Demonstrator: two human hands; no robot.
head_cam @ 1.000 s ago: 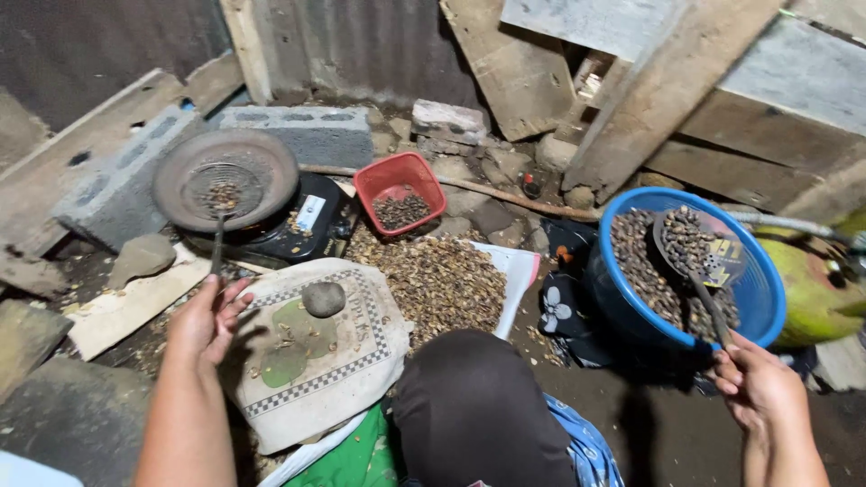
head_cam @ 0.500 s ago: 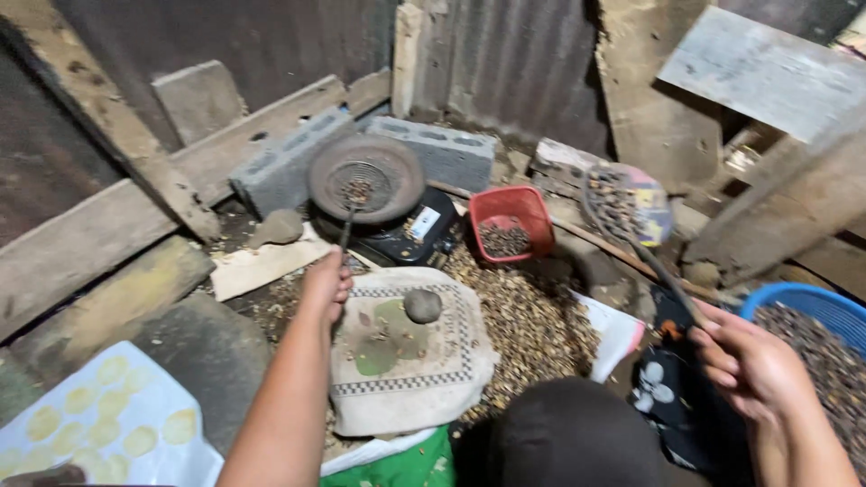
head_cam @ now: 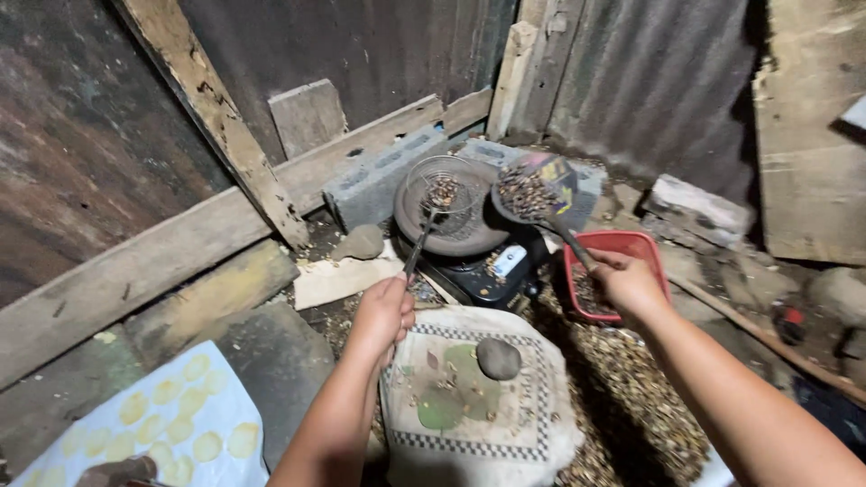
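Head view, left hand (head_cam: 383,311): grip closed on the handle of a wire strainer (head_cam: 446,194) resting over the round pan (head_cam: 456,216), few kernels inside.
Head view, right hand (head_cam: 627,284): grip closed on a loaded scoop (head_cam: 528,191), held beside the strainer.
Progress: scoop load not yet tipped; kernel heap (head_cam: 631,397) remains on the floor, near right.

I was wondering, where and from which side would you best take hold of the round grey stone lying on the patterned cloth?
Probably from above, fingers closing across the narrower sides of the stone. It lies loose and free-standing on the cloth, smooth and rounded with no handle. The top and flanks are open; the left hand on the wire strainer's handle is nearest.
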